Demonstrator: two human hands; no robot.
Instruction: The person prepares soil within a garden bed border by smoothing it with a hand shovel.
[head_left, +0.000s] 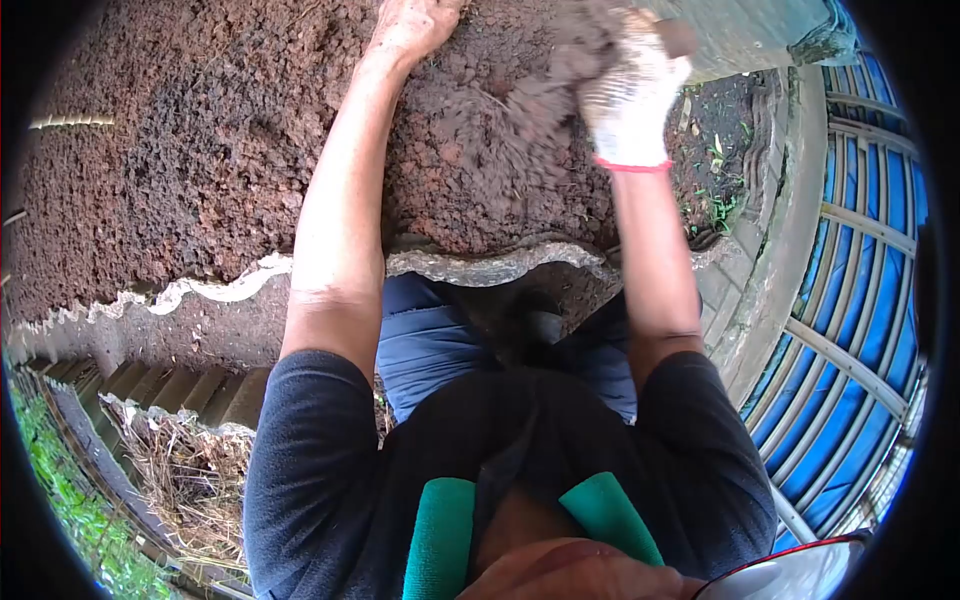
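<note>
Dark, crumbly soil (240, 130) fills a raised bed in front of me. My bare left hand (415, 25) reaches to the top of the view, low over the soil, its fingers hidden past the edge. My right hand (635, 85) wears a white knitted glove with a pink cuff, dirty over the fingers. It is curled, and a short brown piece (677, 38) sticks out on its right side; I cannot tell what it belongs to. Blurred loose soil (530, 110) scatters to the left of the glove.
A wavy, corrugated rim (490, 265) borders the bed near my legs. At the upper right lies a grey-green sheet (750, 35). Small green weeds (722, 205) grow beside a curved concrete edge (775, 255). Blue sheeting behind slats (850, 290) stands right; dry straw (195, 480) lies lower left.
</note>
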